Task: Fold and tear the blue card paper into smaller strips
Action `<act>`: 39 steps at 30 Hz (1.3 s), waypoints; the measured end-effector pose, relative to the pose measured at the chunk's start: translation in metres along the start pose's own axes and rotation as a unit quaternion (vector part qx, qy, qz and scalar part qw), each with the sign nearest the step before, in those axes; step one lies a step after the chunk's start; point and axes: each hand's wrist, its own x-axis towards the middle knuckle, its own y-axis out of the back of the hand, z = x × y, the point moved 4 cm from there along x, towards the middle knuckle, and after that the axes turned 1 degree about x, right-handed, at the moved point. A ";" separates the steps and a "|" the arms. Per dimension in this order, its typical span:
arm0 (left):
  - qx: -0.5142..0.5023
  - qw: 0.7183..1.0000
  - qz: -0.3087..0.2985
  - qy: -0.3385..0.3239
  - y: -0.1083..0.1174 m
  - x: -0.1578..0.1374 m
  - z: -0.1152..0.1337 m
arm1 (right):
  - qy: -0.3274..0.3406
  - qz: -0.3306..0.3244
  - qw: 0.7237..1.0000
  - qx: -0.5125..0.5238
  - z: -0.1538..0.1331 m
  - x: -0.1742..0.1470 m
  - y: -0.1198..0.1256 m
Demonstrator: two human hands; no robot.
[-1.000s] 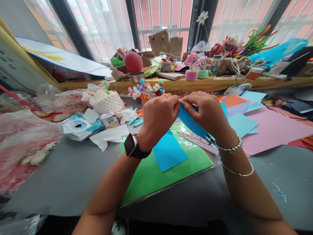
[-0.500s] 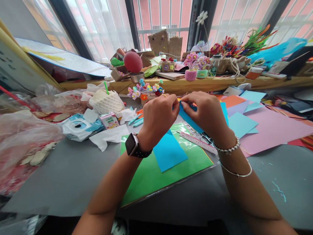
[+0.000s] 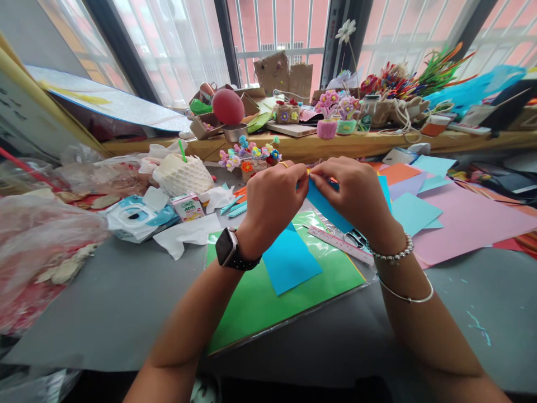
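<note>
Above the table, my left hand [image 3: 274, 196] and my right hand [image 3: 356, 187] meet fingertip to fingertip. Both are closed in a pinch at the edge of a blue sheet of paper [image 3: 325, 206]. Most of that sheet is hidden behind my right hand, and the exact pinch points are covered by the fingers. Below my hands, another blue piece of paper [image 3: 292, 263] lies on a green sheet pack [image 3: 247, 313] in a clear sleeve. A pink ruler [image 3: 339, 243] and scissors [image 3: 356, 239] lie at the pack's right edge.
Coloured paper, including a large pink sheet [image 3: 474, 224], lies at the right. On the left are a wipes pack [image 3: 136, 215], a small carton [image 3: 188, 207], a netted white item [image 3: 182, 174] and plastic bags [image 3: 37, 235]. A flower basket [image 3: 254, 165] stands behind; crafts crowd the sill [image 3: 293, 144].
My hands stay pinched together in nearly the same place. The blue sheet's lower edge behind my right hand has shifted slightly down and right.
</note>
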 end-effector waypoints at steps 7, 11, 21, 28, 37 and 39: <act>-0.012 1.000 -0.004 0.007 -0.001 0.000 -0.001 | 0.005 -0.003 1.000 0.015 0.002 0.000 0.000; -0.012 1.000 -0.004 0.004 -0.001 0.000 0.000 | 0.002 -0.002 1.000 0.014 0.002 0.000 0.000; 0.002 1.000 0.000 -0.003 -0.001 0.000 0.000 | -0.001 -0.002 1.000 0.028 0.003 0.000 0.000; -0.001 1.000 -0.005 0.001 -0.002 0.000 0.001 | -0.004 0.002 0.999 0.043 0.003 0.000 -0.001; -0.095 0.994 -0.060 0.007 -0.001 0.004 -0.014 | 0.007 -0.042 0.997 0.066 0.010 -0.001 0.003; -0.124 0.988 -0.092 -0.010 -0.002 0.005 -0.019 | 0.007 -0.064 0.996 0.067 0.012 -0.001 0.004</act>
